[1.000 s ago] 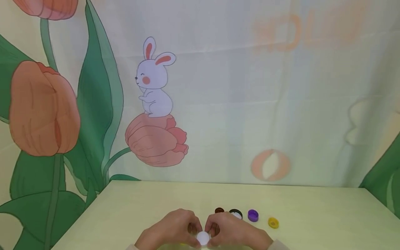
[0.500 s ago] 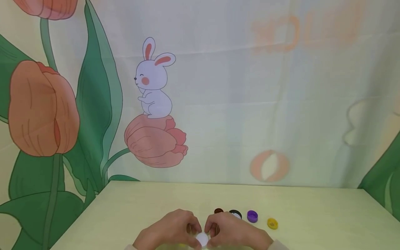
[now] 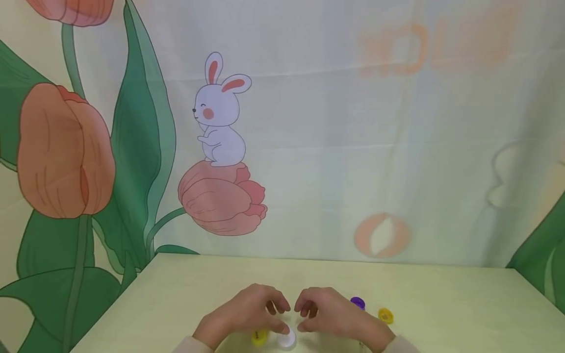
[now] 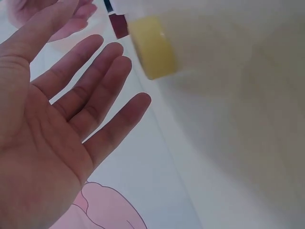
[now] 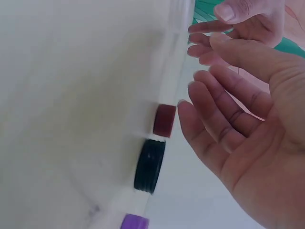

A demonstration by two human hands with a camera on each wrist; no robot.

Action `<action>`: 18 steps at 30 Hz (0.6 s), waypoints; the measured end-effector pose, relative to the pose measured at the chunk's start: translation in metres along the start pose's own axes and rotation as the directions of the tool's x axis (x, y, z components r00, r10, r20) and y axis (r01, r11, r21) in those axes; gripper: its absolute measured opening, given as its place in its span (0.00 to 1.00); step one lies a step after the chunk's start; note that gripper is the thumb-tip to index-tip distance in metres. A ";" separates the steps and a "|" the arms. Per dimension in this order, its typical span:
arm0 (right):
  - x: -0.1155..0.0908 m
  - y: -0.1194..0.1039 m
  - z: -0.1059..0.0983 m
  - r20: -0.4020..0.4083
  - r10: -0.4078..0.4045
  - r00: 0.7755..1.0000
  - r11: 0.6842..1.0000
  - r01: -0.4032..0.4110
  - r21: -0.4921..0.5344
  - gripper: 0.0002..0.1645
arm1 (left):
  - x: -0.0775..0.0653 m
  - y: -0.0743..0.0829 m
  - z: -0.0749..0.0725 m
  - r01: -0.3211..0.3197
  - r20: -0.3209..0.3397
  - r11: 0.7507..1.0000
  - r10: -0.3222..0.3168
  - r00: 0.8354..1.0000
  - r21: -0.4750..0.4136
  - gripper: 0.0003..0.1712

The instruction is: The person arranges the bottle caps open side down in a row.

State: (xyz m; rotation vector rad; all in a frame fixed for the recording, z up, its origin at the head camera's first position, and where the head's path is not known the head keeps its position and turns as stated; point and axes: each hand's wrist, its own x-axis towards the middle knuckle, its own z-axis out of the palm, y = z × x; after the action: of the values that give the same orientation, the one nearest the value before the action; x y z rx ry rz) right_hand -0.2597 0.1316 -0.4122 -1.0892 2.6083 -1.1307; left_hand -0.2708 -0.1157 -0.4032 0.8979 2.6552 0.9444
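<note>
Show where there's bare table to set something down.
Bare table lies left of the left hand, right of the rightmost yellow cap, and along the curtain. It's crowded around the hands: white cap and second yellow cap near the left hand; red cap, black cap and purple cap near the right hand.

Head view facing forward-down, 2 close wrist views, left hand (image 4: 52,136) shared

Indoor spot: table (image 3: 450,304), rabbit-print cloth (image 3: 309,171)
</note>
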 end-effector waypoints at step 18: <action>0.004 0.017 -0.019 -0.166 -0.009 0.986 0.984 -0.020 -0.174 0.13 | 0.036 0.016 0.004 -0.051 -0.120 0.995 0.061 0.991 0.082 0.20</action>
State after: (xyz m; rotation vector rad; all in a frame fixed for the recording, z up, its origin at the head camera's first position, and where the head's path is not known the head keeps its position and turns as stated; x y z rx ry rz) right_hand -0.2787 0.1485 -0.4093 -1.0597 2.8863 -1.0495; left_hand -0.2907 -0.0819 -0.3957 0.9658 2.8019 0.9415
